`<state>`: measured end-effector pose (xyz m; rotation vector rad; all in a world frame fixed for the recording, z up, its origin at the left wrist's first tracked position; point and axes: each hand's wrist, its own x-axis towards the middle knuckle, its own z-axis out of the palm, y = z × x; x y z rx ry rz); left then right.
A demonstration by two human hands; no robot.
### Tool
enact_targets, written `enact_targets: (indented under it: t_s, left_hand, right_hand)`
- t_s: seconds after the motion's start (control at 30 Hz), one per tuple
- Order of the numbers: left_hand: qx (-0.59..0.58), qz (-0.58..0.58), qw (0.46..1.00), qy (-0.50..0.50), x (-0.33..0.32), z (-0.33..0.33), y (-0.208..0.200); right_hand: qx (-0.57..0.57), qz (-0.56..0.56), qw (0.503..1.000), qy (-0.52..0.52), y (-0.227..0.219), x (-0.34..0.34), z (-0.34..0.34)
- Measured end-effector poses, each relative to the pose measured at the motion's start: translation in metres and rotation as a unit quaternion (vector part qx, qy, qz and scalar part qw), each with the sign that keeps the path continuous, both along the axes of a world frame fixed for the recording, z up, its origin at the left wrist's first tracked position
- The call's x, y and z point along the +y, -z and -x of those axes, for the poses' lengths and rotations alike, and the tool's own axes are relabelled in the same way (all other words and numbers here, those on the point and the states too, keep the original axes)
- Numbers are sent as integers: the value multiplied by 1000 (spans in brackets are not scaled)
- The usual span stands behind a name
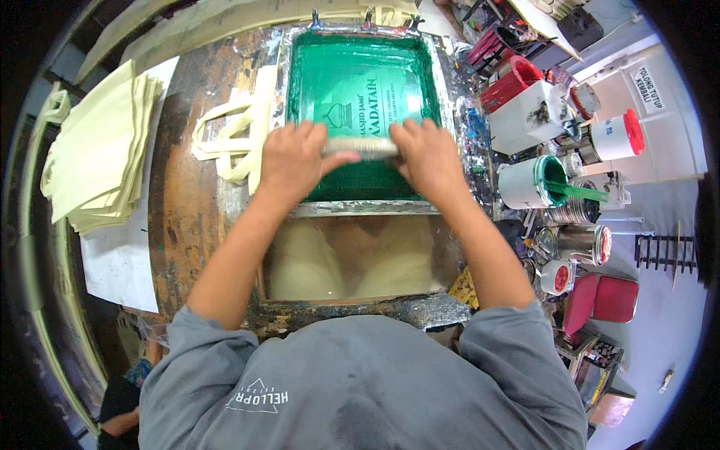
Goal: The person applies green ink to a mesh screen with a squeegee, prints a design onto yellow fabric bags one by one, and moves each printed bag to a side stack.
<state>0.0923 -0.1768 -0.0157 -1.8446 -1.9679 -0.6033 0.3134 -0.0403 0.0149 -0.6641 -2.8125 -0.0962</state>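
My left hand and my right hand are both closed around a squeegee, one at each end of its pale bar. The squeegee lies across the lower half of a screen-printing frame, whose mesh is coated with green ink. Lettering and a small emblem show through the mesh beyond my hands. From beneath the frame's left side sticks out a cream fabric bag with looped handles. Hinge clamps hold the frame's far edge. The squeegee's blade is mostly hidden, and my hands are slightly blurred.
A stack of cream bags sits at left on a white sheet. Along the right stand an ink tub with green contents, a red tub and several cans. Another person's arm shows at lower left.
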Motion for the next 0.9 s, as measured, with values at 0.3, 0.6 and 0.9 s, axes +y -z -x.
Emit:
enact_targets:
  t_s: [0.3, 0.6, 0.9]
  left_hand:
    - [-167, -47, 984, -24, -58, -17, -14]
    - [-251, 71, 953, -156, -148, -3, 47]
    - [-355, -143, 918, -105, -71, 10, -22]
  right_hand:
    - [-19, 15, 1000, 1, -5, -29, -15]
    - [30, 31, 999, 29, -22, -86, -42]
    - [179, -149, 973, -2, -143, -1, 11]
